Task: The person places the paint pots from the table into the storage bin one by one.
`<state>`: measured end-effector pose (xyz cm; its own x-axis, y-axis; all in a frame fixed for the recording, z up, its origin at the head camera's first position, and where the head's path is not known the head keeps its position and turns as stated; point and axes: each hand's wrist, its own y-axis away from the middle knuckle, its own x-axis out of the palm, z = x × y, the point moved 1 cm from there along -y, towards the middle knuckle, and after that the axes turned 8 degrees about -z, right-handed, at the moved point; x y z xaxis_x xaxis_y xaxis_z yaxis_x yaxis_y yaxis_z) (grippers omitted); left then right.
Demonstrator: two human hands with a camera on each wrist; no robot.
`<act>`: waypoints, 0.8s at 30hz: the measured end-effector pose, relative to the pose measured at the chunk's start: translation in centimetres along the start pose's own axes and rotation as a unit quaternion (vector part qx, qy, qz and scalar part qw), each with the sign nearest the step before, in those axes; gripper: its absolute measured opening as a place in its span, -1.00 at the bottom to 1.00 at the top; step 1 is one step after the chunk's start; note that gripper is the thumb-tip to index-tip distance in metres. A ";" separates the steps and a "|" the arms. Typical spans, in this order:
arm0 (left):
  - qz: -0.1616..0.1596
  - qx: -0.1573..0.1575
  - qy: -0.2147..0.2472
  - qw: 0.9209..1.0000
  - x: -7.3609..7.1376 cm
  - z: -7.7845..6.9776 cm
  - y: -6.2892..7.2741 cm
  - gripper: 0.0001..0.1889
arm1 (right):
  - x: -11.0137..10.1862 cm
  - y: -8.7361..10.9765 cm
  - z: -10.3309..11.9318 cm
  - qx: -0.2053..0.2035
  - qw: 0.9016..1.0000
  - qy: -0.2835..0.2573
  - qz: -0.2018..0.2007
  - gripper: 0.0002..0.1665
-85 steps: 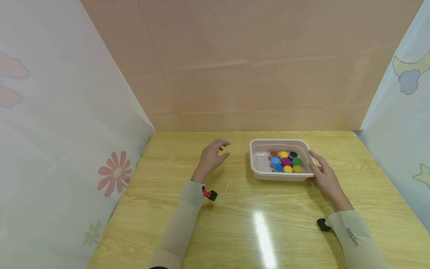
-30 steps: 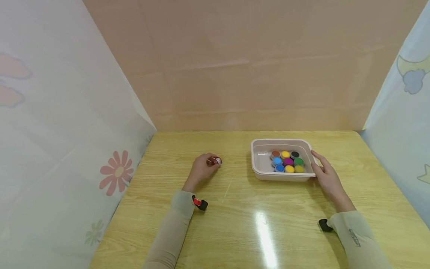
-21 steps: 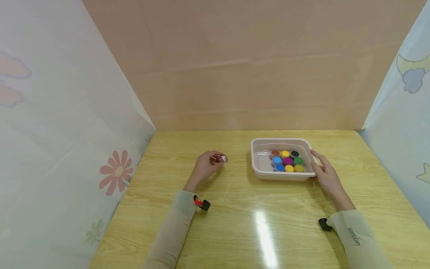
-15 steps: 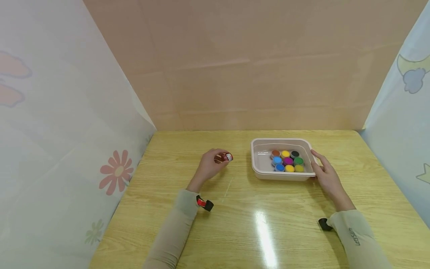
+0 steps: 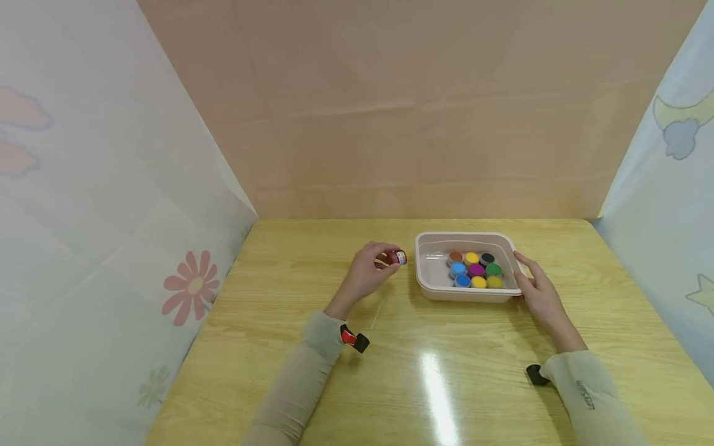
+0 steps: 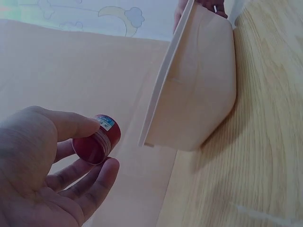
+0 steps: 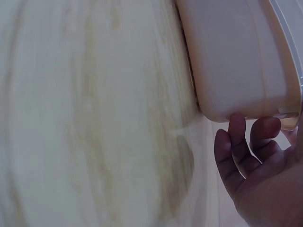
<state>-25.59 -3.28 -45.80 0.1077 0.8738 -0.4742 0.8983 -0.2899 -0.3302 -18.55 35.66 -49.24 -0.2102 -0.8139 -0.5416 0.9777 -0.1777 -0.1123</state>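
Note:
My left hand [image 5: 362, 274] pinches a small red paint pot [image 5: 397, 257] between thumb and fingers, just left of the tray. Up close in the left wrist view, the paint pot [image 6: 97, 140] lies on its side in the grip and bears a blue-and-white label. A pale plastic tray [image 5: 465, 296] stands on the table, several paint pots [image 5: 476, 270] grouped in its right part, among them blue, purple, green, yellow and black ones. At the tray's right end, my right hand [image 5: 540, 298] holds the rim; its bent fingertips [image 7: 236, 124] meet the outer wall.
A wood-grain table [image 5: 390, 384] spreads beneath both arms. Behind it rises a tan backdrop [image 5: 418, 124], with patterned pale sheets on either side. Each wrist wears a black band.
Empty at first, my left hand has taken hold of the red paint pot and carried it rightward, close to the tray. My right hand keeps its place on the tray.

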 end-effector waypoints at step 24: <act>0.033 0.041 -0.060 0.997 4.3 -2.4 -2.5 -0.61 | 0.1 0.0 0.0 0.002 1.000 0.003 -0.004 -0.29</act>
<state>-26.37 2.14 -44.99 0.1091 0.7998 -0.5903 0.8529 -0.3803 -0.3576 -18.55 35.55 -49.26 -0.2174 -0.8089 -0.5463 0.9760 -0.1860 -0.1130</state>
